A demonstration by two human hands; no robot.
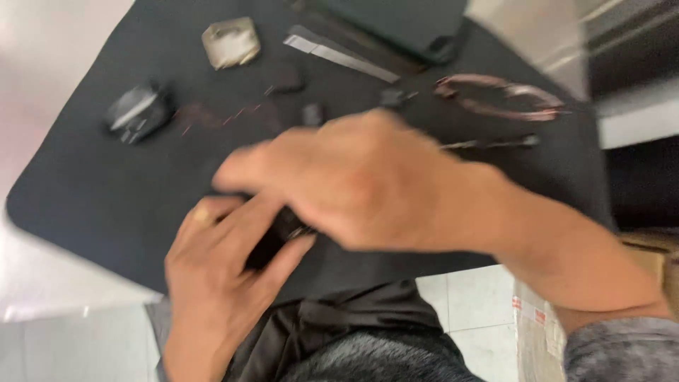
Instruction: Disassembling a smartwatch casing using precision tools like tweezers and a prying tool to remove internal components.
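Both hands are meeting over the near edge of the desk [85, 212], working on a small dark part [279, 237] that is mostly hidden between them. The left hand [226, 276] is cupping it from below, fingers curled round it and thumb pressed to its side, so it is closed on the part. The right hand [353, 184] is lying across the top with fingers bent down toward the same part; the blur is hiding whether it is gripping or only touching.

To do this well, the left hand should be keeping the part steady and low over the desk while the right does the fine work, since a slip here would drop it into the lap.

Farther back, well apart from the hands, are lying a black block [138, 111], a pale crumpled wad [230, 42], a grey metal strip [339, 55], a coil of copper wire [502, 97] and a few small dark bits [312, 113]. None of these is crowding the hands, though the right forearm is passing close to a thin tool [491, 142].
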